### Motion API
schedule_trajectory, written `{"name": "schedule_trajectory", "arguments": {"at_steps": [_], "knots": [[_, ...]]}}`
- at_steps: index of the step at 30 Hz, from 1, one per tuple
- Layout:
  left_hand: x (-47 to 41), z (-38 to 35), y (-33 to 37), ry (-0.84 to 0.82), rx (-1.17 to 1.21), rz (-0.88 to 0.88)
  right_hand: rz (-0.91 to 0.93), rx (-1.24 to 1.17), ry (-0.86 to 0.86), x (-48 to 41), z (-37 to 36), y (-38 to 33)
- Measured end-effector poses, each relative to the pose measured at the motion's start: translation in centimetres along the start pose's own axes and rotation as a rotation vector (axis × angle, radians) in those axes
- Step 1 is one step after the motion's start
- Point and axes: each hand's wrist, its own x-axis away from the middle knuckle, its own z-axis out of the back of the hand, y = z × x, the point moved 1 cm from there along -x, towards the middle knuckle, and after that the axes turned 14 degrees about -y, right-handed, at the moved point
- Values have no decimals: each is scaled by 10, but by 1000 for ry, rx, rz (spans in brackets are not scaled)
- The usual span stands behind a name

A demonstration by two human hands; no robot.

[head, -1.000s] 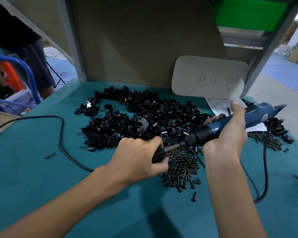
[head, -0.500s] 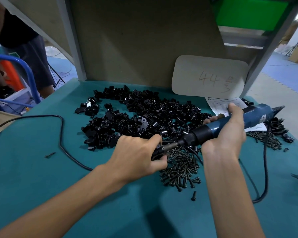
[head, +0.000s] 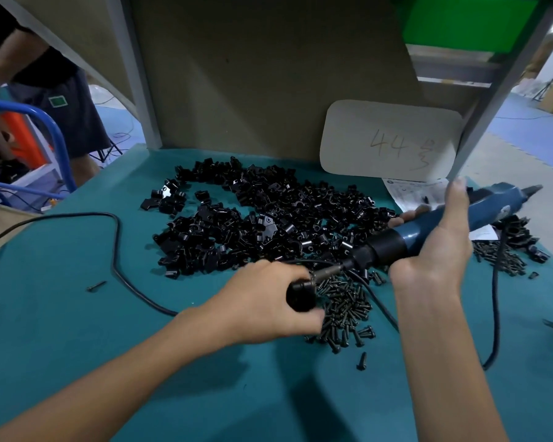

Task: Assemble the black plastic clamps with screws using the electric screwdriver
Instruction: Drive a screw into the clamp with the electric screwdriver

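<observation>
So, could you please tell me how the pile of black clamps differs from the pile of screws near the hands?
The clamp pile sprawls wide across the back of the teal table; the screw pile is a small heap nearer the person, beside the left hand. The clamp pile holds chunky, blocky pieces; the screw pile holds thin, pin-like ones. Both are black, loose and unsorted on the same table.

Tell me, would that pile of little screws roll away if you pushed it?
Probably it would scatter rather than slide as one: the screws lie loose, and one stray screw sits apart. Each would likely roll in a short curve, since the heads look wider than the shanks. The teal mat looks soft, which may slow them.
</observation>
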Motion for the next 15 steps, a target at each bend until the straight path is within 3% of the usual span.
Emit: {"name": "schedule_trajectory", "arguments": {"at_steps": [2, 3, 10, 15], "knots": [[1, 2, -6, -177, 82, 15, 36, 98, -41, -11, 13, -11], [2, 4, -11, -190, 81, 30, 21, 206, -71, -17, 22, -15], [-8, 3, -29, -57, 23, 117, -382, 1559, -428, -26, 117, 19], [-24, -5, -21, -56, -113, 64, -474, 2021, -504, -24, 135, 36]]}}
